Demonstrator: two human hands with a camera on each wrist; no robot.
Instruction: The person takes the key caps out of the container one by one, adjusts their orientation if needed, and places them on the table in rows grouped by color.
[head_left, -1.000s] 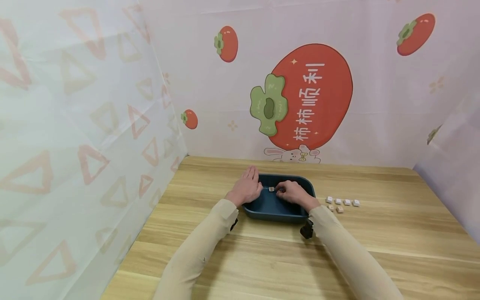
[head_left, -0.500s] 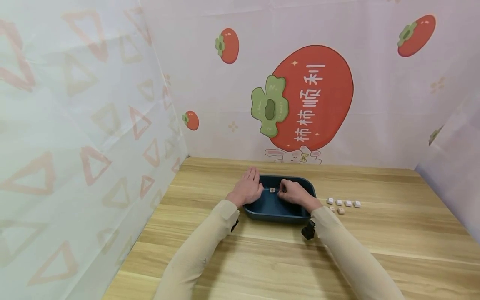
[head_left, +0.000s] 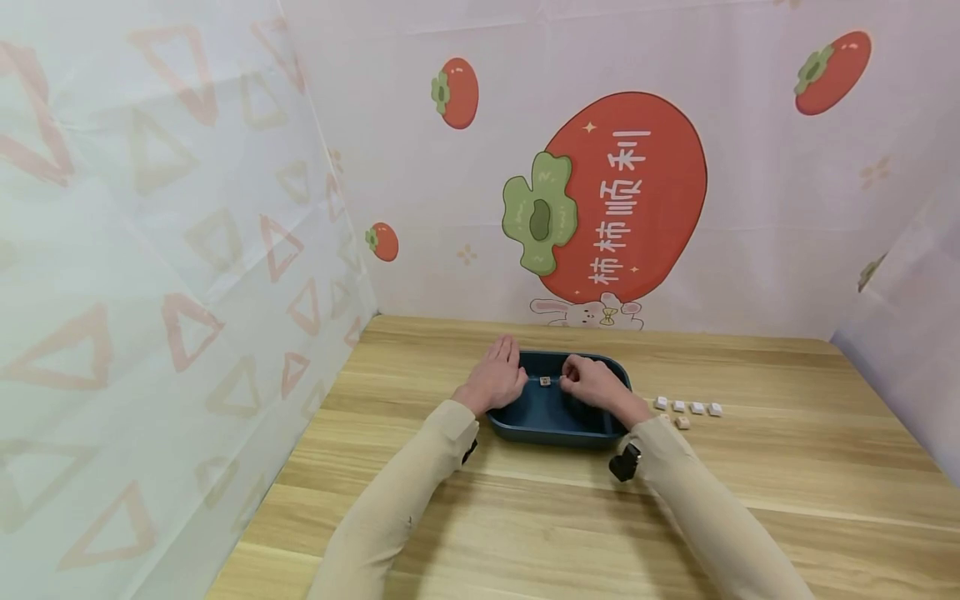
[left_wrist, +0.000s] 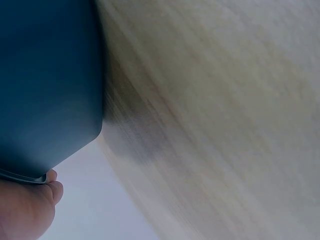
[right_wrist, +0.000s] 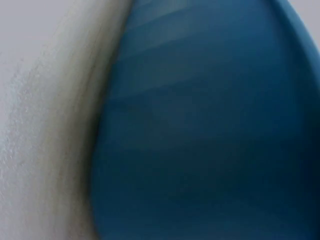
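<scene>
A dark blue tray (head_left: 551, 436) stands on the wooden table. Over its left rim rests my left hand (head_left: 493, 379), fingers straight and pointing to the back wall. In the left wrist view, part of that hand (left_wrist: 25, 210) shows against the tray's rim, beside the blue tray wall (left_wrist: 50, 90). A small pale cube with a dark mark (head_left: 545, 382) lies inside the tray near its back wall. Just right of it is my right hand (head_left: 592, 385), above the tray with fingers curled; whether they pinch something I cannot tell. Only the tray (right_wrist: 200, 115) and table show in the right wrist view.
Right of the tray, several small white cubes (head_left: 697, 408) stand in a row on the table (head_left: 525, 533). Nearer me are tan cubes (head_left: 682, 422), one partly behind my right wrist. A persimmon-printed cloth (head_left: 480, 183) hangs behind the table; another sheet (head_left: 247, 250) borders the left.
My right hand has moved slightly right, away from the cube in the tray, with the fingertips drawn closer together. My left hand stays at the left rim. The view has shifted slightly.
</scene>
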